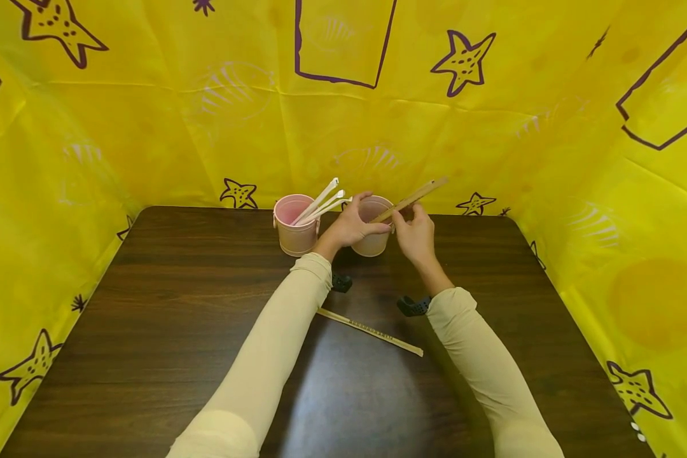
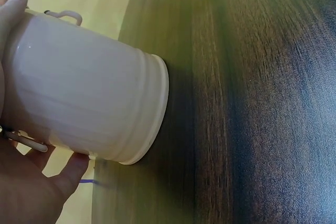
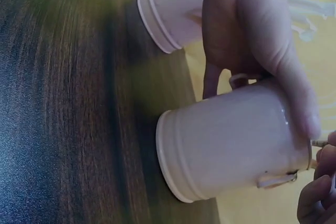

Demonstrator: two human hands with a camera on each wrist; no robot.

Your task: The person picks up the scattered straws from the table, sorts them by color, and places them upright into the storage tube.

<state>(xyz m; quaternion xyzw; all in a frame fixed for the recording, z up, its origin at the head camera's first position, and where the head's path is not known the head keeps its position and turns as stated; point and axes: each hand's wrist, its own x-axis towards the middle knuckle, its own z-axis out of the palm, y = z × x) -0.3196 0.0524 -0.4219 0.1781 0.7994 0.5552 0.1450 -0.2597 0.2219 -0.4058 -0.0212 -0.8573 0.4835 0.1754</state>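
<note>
Two small pink buckets stand side by side at the table's back edge. My left hand (image 1: pixel 352 226) grips the right bucket (image 1: pixel 371 245) around its side, with the thumb along the rim, as the right wrist view shows. Beside that rim, my right hand (image 1: pixel 416 236) pinches thin brown paper-wrapped sticks (image 1: pixel 418 193). Their lower end slants into the right bucket; whether it reaches the bottom is hidden. White-wrapped straws (image 1: pixel 319 205) lean out of the left bucket (image 1: pixel 298 240). Another slim brown paper-wrapped stick (image 1: pixel 372 331) with printing lies on the table between my forearms.
The dark wood table (image 1: pixel 177 356) has a yellow patterned cloth (image 1: pixel 160 140) rising behind it and at both sides. Dark straps (image 1: pixel 414 306) sit at both wrists. Small metal handles (image 2: pixel 65 15) stick out from the right bucket's sides.
</note>
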